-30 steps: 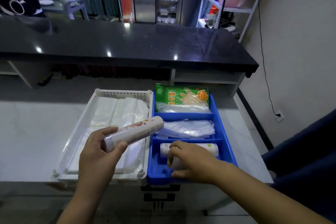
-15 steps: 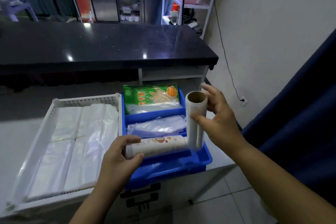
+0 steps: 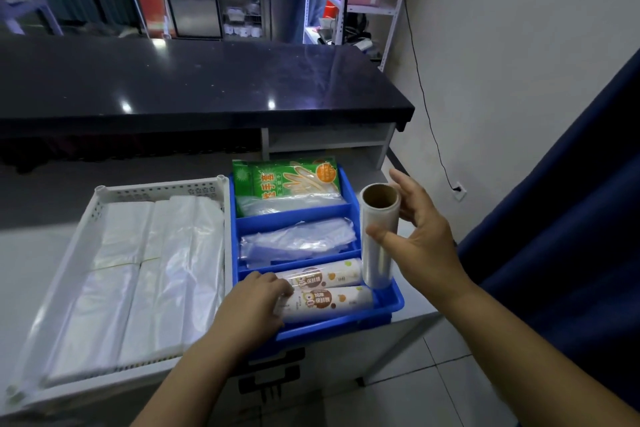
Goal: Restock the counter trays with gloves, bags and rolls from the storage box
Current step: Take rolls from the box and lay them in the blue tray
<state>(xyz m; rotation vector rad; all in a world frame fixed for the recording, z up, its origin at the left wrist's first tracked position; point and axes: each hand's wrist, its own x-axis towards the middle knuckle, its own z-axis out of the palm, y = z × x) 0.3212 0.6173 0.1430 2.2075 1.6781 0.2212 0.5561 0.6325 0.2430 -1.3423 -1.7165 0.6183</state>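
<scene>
**Film roll stands on end at the blue tray's near bay**

On the pale worktop (image 3: 31, 253), a white perforated plastic tray (image 3: 104, 191) at the left holds flat stacks of folded translucent bags (image 3: 156, 270). Just beside it sits a blue three-compartment plastic tray (image 3: 394, 303). Its far bay carries a green printed packet of gloves (image 3: 287, 180) and its middle bay holds loose clear bags (image 3: 298, 243). In the near bay two white printed rolls (image 3: 329, 300) lie side by side, their long axes running left to right.

The person's left hand (image 3: 252, 305) curls over the left end of the nearer printed roll. To the right, a clear film roll on a brown cardboard core (image 3: 379, 236) stands upright, its lower end at the right-hand end of that bay, touching or almost touching the printed rolls.

The right hand (image 3: 420, 239) holds it lightly, thumb in front, spread fingers behind, and is the nearer hand. To lie with the others, the roll would likely have to tip leftward. The two rolls already fill most of the bay, and the divider wall hems it in behind.
</scene>
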